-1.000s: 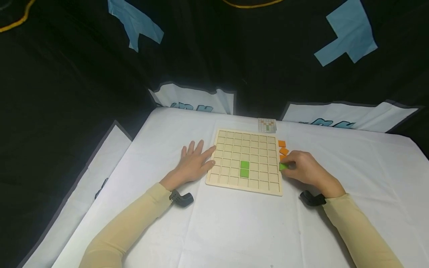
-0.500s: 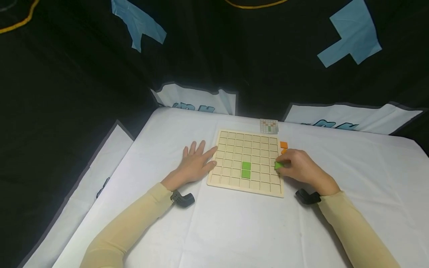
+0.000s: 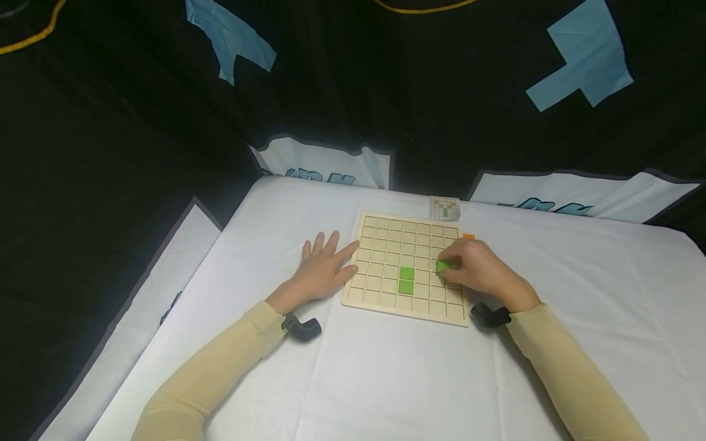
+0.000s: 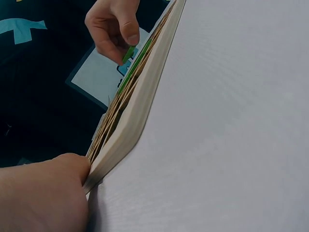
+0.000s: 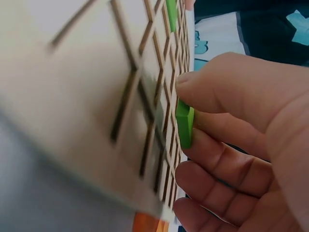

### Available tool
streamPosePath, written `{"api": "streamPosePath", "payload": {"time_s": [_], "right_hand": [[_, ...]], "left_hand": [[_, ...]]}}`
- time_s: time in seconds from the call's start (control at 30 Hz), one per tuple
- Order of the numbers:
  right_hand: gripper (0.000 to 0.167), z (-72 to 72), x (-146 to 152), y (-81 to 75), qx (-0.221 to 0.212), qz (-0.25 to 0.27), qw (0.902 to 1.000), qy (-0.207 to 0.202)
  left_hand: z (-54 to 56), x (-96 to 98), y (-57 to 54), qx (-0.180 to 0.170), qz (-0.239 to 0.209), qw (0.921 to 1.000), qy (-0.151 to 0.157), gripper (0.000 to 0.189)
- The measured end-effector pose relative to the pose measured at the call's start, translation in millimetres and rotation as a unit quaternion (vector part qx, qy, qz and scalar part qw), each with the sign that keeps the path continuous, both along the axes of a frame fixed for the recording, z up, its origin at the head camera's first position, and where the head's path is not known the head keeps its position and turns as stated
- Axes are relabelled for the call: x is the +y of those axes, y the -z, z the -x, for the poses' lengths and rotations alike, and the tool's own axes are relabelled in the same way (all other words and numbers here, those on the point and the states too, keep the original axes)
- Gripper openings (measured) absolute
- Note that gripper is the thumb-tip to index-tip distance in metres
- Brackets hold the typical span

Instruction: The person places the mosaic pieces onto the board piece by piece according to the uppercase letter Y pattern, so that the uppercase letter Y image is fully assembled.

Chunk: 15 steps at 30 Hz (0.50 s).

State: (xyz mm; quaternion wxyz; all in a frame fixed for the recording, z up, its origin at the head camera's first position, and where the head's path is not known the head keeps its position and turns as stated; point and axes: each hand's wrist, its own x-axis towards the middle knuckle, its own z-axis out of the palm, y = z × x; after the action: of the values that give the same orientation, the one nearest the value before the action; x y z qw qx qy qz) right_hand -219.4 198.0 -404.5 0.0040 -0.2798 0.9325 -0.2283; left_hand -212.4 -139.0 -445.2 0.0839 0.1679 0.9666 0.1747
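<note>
Tile (image 3: 442,267), head view: clamped in fingers of right hand (image 3: 481,268), above board (image 3: 382,255); 2 seated tiles (image 3: 406,273) lie left of these fingers. Left hand (image 3: 317,271): fingers spread, touching board edge. Left wrist view: tile projects from right fingertips. Right wrist view: thumb opposes fingers; tile likely light, stiff; grip opposite edges.

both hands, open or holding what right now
Left hand: open, fingers spread, touching the board.
Right hand: holding a green tile between thumb and fingers.
</note>
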Motion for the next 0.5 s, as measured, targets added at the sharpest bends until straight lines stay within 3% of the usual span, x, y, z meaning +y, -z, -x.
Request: {"api": "streamPosePath", "payload": {"time_s": [0.27, 0.5], "right_hand": [[0.013, 7.5, -14, -1.8, 0.016, -0.004, 0.9996, -0.024], [0.011, 12.7, -25, -2.2, -0.010, 0.000, 0.9997, -0.023]], "left_hand": [[-0.8, 0.8, -0.4, -0.002, 0.003, 1.0000, -0.002, 0.063], [-1.2, 1.1, -1.6, 0.002, 0.004, 1.0000, -0.003, 0.062]]}}
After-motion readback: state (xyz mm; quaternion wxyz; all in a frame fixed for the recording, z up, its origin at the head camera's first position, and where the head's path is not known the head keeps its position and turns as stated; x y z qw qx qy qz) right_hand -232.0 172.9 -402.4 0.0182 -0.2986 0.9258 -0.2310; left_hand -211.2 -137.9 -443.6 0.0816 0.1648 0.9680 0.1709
